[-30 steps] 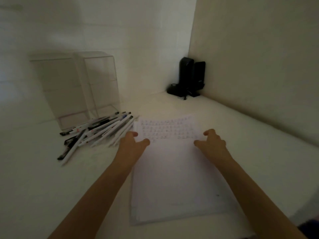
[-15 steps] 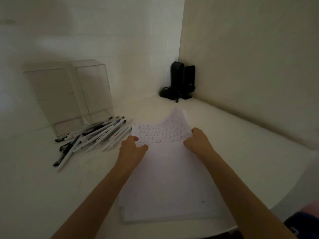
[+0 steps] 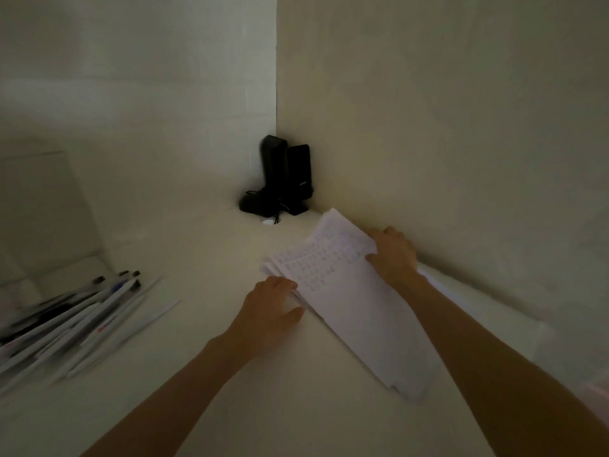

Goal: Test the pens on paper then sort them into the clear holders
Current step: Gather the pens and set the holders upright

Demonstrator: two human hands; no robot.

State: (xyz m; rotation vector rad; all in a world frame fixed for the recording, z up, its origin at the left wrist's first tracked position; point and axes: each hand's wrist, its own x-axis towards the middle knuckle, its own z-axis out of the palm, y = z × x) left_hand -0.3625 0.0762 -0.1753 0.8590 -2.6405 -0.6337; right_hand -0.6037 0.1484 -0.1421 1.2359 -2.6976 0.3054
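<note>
Head view: the paper stack point(image 3: 346, 291) is gripped at its left edge by the left hand point(image 3: 270, 311) and at its far corner by the right hand point(image 3: 393, 255), fingers curled on it. The pens point(image 3: 75, 328) are piled well to the left, before a clear holder point(image 3: 43, 209).

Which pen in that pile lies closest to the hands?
The white pen farthest right, lying slightly apart from the others, nearest the left hand.

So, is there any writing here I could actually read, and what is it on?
No legible text anywhere.
White paper stack: rows of small pen marks, too blurred to read.
Black upright speaker: small pale label, too small to read.
White plastic pen in the pile: red print, blurred.
</note>
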